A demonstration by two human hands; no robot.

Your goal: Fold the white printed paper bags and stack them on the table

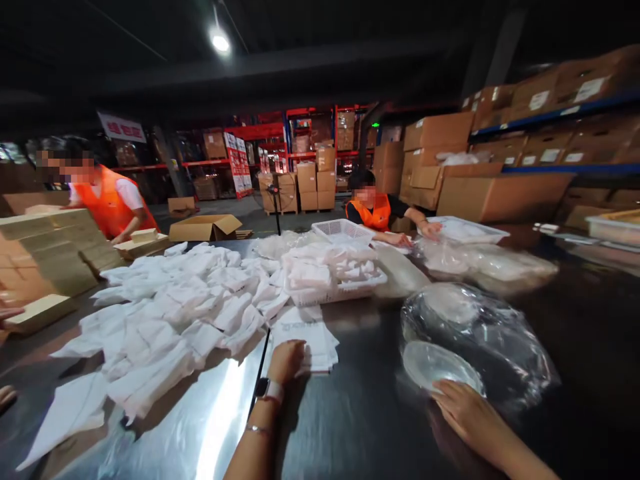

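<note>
My left hand (285,360) rests with curled fingers on a small stack of flat white packets (310,337) on the shiny metal table (360,413); a watch is on that wrist. My right hand (463,407) lies at the near edge of a big clear plastic bag (480,340) and touches a round clear plastic disc (435,365) at the bag's mouth. Its fingers are smeared and partly hidden. A large heap of white packets (175,313) spreads to the left of my left hand.
A white basket (335,277) full of packets stands behind the stack, an empty one (343,231) beyond it. Two people in orange vests (107,200) (377,213) work at the far side. Tan boxes (45,260) pile at left. Cardboard cartons fill shelves at right.
</note>
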